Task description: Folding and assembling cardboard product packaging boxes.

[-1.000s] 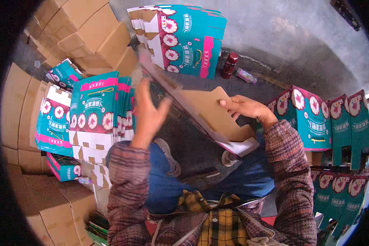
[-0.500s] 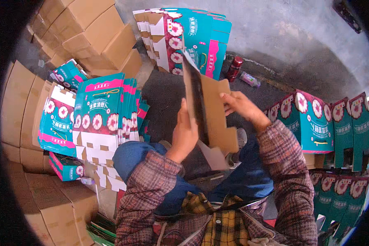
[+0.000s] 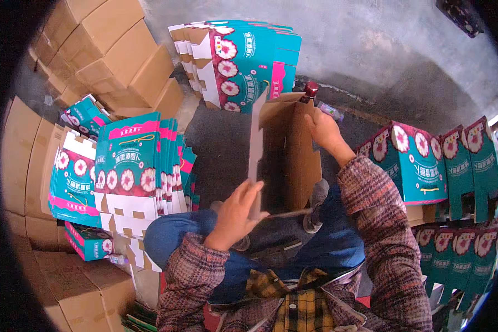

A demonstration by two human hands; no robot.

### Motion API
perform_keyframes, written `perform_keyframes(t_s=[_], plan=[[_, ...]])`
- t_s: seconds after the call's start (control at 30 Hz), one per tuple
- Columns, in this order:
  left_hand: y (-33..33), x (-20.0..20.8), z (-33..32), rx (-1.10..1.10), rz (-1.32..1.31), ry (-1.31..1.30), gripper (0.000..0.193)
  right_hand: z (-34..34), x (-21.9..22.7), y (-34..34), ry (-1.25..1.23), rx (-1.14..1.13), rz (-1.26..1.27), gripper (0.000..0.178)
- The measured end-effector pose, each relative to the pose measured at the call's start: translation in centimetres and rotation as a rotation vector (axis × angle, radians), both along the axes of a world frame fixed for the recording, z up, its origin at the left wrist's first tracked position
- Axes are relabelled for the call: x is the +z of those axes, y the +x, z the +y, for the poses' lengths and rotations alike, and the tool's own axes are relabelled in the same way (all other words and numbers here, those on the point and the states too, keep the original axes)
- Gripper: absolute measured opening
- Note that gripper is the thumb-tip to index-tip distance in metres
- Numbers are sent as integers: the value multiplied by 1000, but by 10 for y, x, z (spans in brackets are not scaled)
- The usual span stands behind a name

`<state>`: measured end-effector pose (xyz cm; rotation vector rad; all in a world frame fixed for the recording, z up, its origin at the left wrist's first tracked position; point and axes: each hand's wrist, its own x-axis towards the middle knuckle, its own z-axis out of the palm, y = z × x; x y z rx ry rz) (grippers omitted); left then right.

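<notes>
A cardboard carton (image 3: 304, 157) stands opened out between the person's two hands, in the middle of the scene, over the dark floor (image 3: 213, 138) and just beyond the knees. Its plain brown inner faces show, with a dark hollow between the left and right walls. The left hand (image 3: 236, 214) has its grip closed on the near left edge, thumb and fingers pinching the wall. The right hand (image 3: 325, 133) has its grip closed over the far right edge (its fingertips are partly hidden, though the hold looks narrow).

Just beyond the carton stands a dark red flask (image 3: 311, 88), partly covered by it, and to the right of that lies a small plastic bottle (image 3: 330, 112). A stack of flattened teal cartons (image 3: 260, 47) leans against the far grey wall (image 3: 365, 50); another flattened stack (image 3: 128, 146) stands at left, near brown corrugated boxes (image 3: 113, 55). At right, assembled teal cartons (image 3: 420, 166) are set in rows, their pink-and-white round pictures facing up and inward.
</notes>
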<state>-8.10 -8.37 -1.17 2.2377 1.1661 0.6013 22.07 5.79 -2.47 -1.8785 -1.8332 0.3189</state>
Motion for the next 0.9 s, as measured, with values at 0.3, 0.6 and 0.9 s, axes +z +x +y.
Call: perform_keyframes(t_s=[0.3, 0.6, 0.9], plan=[[-4, -4, -3, -123, 151, 173, 84, -13, 26, -30, 111, -72, -188, 58], [8, -8, -6, -186, 174, 183, 80, 28, 29, -18, 140, 191, -656, 13], [15, -5, -6, -271, 243, 146, 72, 65, 23, 9, 101, 90, -213, 26]])
